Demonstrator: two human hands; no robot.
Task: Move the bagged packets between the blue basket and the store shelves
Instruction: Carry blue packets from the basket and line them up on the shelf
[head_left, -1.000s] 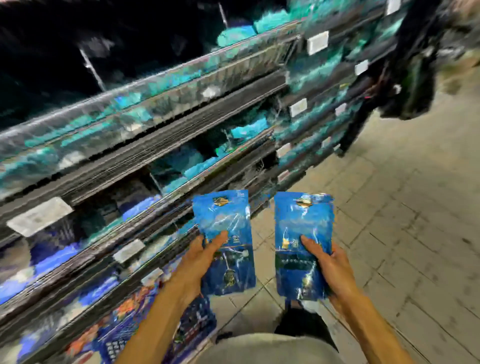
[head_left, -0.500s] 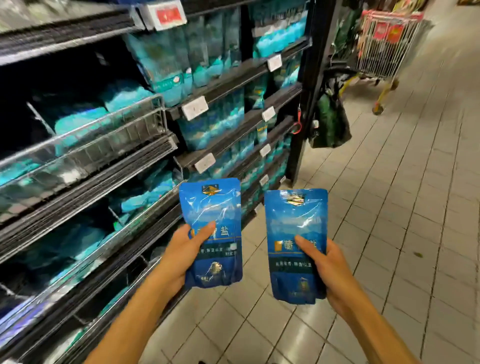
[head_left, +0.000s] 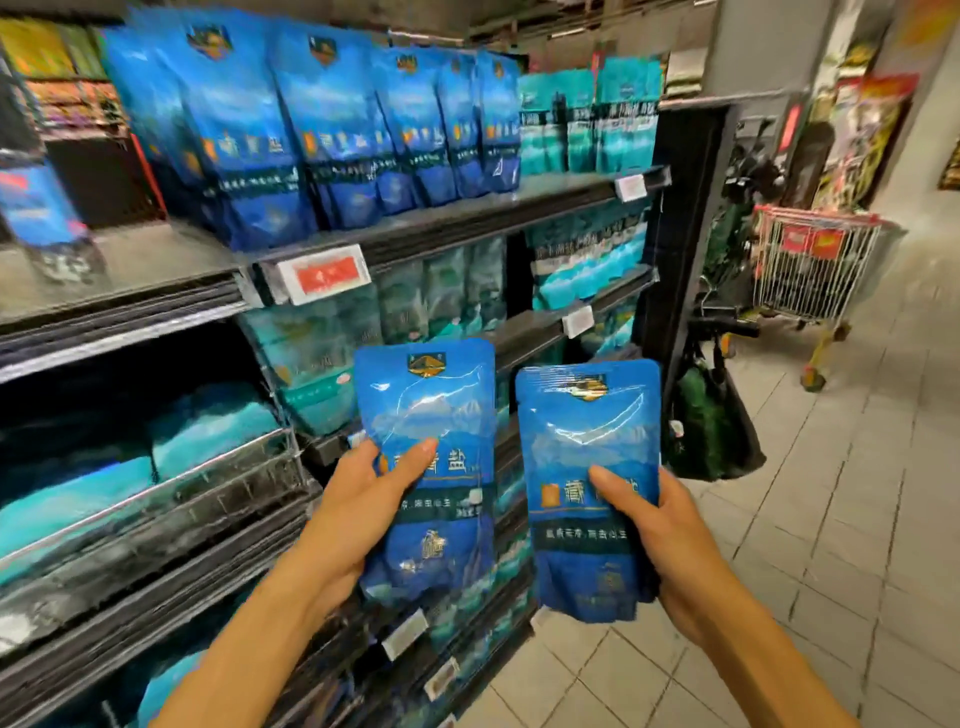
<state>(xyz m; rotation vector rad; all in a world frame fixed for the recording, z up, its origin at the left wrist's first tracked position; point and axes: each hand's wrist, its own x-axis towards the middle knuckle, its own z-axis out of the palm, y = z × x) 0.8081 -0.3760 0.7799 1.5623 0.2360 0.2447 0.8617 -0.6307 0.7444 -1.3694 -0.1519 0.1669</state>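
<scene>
Shelf packets (head_left: 249, 135) blurred, print perhaps unreadable.

Deep blue packets (head_left: 426, 467) with gold emblems; teal bags (head_left: 587, 124) at one o'clock; a red price tag (head_left: 324, 273); pale grey floor tiles (head_left: 831, 519).

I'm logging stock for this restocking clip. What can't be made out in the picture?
- Blue basket: not in the head view.
- Red price label: print blurred.
- Fingers of the left hand and right hand: hidden behind the left blue packet and right blue packet.
</scene>
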